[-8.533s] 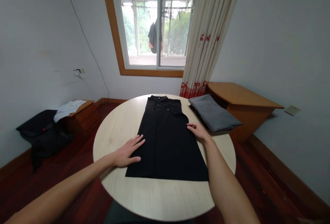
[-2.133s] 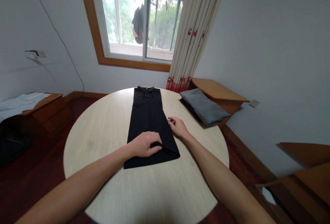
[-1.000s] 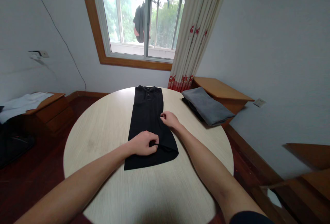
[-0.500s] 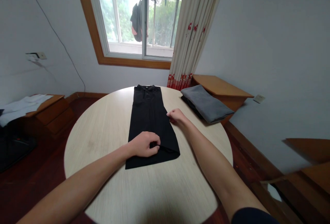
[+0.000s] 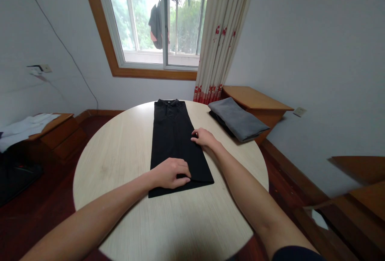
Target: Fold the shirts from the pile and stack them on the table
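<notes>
A black polo shirt (image 5: pixel 173 136), folded into a long narrow panel, lies on the round table with its buttoned collar at the far end. Near the bottom hem, my left hand (image 5: pixel 172 173) rests on the cloth. Its fingers and thumb come together on the upper layer of the shirt. My right hand (image 5: pixel 204 137) is at the shirt's right edge, about halfway along. Its thumb and forefinger are apart, with a small gap between them, and the fingertips touch the black cloth or lie just over it.
The pale round table (image 5: pixel 111 152) carries a folded grey garment (image 5: pixel 239 118) at its right rear edge, with black cloth under it. A wooden cabinet (image 5: pixel 255 98) stands behind that. White cloth (image 5: pixel 27 128) lies on a low wooden cabinet (image 5: pixel 61 136) at left.
The lower right part of the shirt, raised before, now lies flatter and straighter. My left hand has moved slightly toward the hem. My right hand's pinch has opened at the side edge.
</notes>
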Available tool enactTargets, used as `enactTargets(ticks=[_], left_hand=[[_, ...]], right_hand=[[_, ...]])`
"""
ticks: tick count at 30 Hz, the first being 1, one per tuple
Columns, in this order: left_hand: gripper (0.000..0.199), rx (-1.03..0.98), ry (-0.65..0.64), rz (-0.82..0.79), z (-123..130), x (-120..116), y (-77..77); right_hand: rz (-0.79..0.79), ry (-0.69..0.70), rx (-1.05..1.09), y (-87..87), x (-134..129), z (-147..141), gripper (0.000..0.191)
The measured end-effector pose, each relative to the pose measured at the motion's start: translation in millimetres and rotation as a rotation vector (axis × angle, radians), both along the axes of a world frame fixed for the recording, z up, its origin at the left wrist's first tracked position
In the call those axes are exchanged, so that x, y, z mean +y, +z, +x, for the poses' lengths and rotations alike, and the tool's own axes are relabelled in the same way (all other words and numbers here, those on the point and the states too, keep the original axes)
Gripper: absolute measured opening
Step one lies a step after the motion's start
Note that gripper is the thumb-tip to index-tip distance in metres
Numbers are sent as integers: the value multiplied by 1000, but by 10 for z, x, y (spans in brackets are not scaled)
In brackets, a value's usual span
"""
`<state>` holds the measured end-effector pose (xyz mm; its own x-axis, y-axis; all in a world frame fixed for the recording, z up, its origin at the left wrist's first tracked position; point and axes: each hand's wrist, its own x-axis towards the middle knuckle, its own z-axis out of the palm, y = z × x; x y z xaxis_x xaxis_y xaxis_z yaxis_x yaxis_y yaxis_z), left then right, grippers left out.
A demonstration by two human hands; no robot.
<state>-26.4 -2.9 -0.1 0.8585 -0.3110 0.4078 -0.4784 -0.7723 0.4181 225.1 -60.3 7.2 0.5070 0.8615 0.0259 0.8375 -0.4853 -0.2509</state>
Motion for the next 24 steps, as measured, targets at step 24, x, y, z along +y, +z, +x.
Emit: enactTargets(ticks=[24], left_hand=[[70,349,568,266,-140,512,-206]], right_hand=[[30,447,-2,-254,-480,-528,71]])
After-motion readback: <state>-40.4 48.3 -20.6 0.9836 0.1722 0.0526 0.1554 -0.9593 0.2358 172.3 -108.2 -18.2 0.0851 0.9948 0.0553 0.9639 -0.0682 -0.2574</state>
